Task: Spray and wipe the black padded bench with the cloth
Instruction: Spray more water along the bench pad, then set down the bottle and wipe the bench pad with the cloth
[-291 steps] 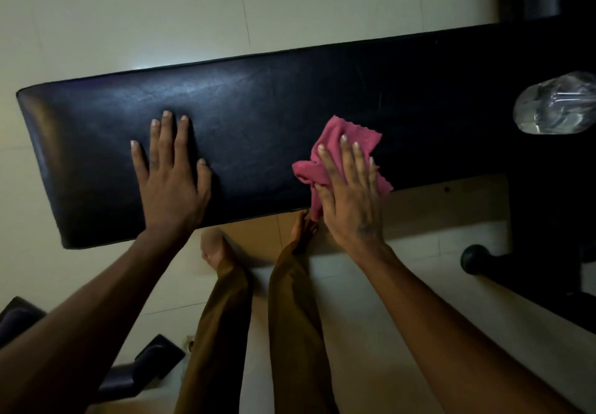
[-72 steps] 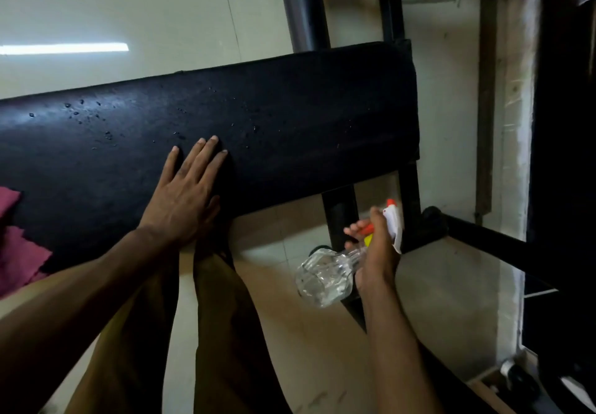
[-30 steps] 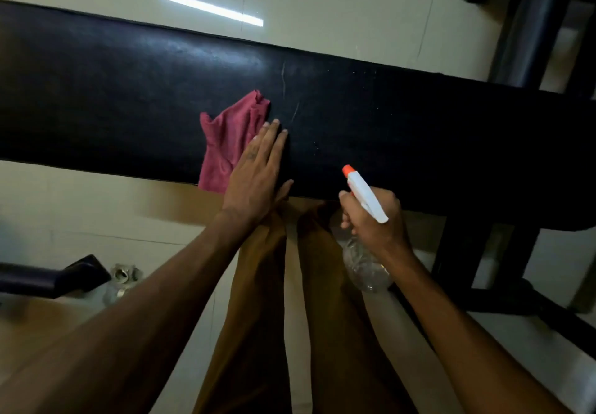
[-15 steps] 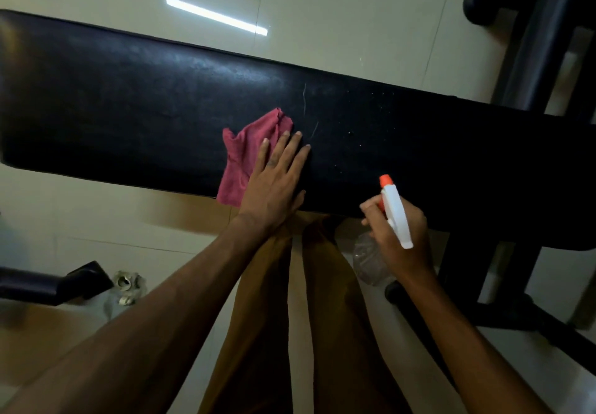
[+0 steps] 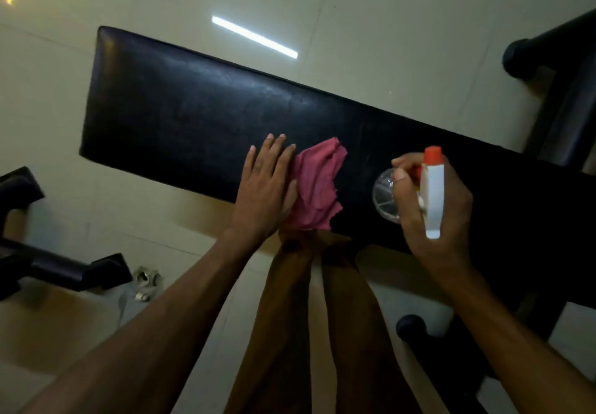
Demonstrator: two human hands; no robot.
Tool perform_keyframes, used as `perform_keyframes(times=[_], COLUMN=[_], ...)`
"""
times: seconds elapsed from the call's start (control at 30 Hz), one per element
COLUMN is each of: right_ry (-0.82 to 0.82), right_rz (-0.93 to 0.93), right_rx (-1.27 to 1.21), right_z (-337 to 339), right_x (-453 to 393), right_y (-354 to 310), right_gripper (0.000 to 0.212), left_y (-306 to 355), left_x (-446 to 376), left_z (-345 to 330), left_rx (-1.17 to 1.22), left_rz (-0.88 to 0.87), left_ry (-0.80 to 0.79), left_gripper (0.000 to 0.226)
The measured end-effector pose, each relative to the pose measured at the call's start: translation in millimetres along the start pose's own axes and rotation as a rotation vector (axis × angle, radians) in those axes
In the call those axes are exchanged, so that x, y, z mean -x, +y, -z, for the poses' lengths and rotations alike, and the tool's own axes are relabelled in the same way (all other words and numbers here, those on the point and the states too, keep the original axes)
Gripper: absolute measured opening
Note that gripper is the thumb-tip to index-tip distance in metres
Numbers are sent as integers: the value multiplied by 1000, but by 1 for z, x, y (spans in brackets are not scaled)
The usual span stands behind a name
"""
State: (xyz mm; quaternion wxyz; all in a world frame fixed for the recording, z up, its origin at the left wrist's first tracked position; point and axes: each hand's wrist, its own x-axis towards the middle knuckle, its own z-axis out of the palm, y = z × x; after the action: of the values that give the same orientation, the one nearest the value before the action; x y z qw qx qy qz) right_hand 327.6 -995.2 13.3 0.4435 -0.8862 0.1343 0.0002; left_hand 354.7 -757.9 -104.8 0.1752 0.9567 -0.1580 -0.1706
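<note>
While the left hand (image 5: 264, 188) lies flat with fingers straight on the black padded bench (image 5: 180, 113), its thumb side touching the cloth (image 5: 317, 184), the right hand (image 5: 432, 207) curls round the spray bottle (image 5: 433, 188) just right of that cloth. Crumpled at the bench's near edge, the cloth looks soft and light (likely to bunch), so a flat palm over its middle should steer it best.

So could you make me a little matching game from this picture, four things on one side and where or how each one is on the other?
Things:
1. left hand
2. right hand
3. pink cloth
4. black padded bench

States:
A. lies crumpled on the bench's near edge
B. grips the spray bottle
C. stretches across the pale floor
D. lies flat, fingers straight, beside the cloth

Pairs: 1-D, 2-B, 3-A, 4-C
</note>
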Motion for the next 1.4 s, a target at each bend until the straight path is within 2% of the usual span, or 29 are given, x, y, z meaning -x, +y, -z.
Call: perform_keyframes(times=[0.17,0.23,0.37,0.5,0.6,0.67,0.87,1.0,1.17,1.23,1.33,1.4], right_ry=[21,-20,-146,-277,-347,-384,-387,-395,-453,-450,-454,-504], right_rz=[117,177,347,451,466,456,408,408,394,351,274,237], right_rx=[-38,-72,-114,-141,-134,-108,-61,-51,0,61,242,377], right_z=[-50,-76,-123,-168,-190,-200,-209,-202,-193,-178,-150,-137], right_x=[-46,-59,-69,-76,-75,-75,-86,-93,-89,-82,-69,-64], right_y=[-39,-58,-85,-104,-105,-104,-108,-101,-77,-55,-14,11], right_gripper=[10,14,31,53,55,49,42,54,88,78,47,39], left_y=[-58,-80,-107,-121,-122,-120,-111,-107,-97,-84,-61,-47], left_x=[16,24,35,49,52,51,47,47,49,56,73,82], left_z=[15,19,24,25,23,22,16,14,14,13,3,-6], left_rx=[-5,-11,-18,0,24,57,107,158,187,214,239,257], left_rz=[183,276,398,400,403,423,480,500,513,490,429,413], left_ry=[4,0,-25,-37,-29,-12,44,64,105,134,137,106], left_gripper=[63,65,73,76,78,78,75,72,70,67,59,54])
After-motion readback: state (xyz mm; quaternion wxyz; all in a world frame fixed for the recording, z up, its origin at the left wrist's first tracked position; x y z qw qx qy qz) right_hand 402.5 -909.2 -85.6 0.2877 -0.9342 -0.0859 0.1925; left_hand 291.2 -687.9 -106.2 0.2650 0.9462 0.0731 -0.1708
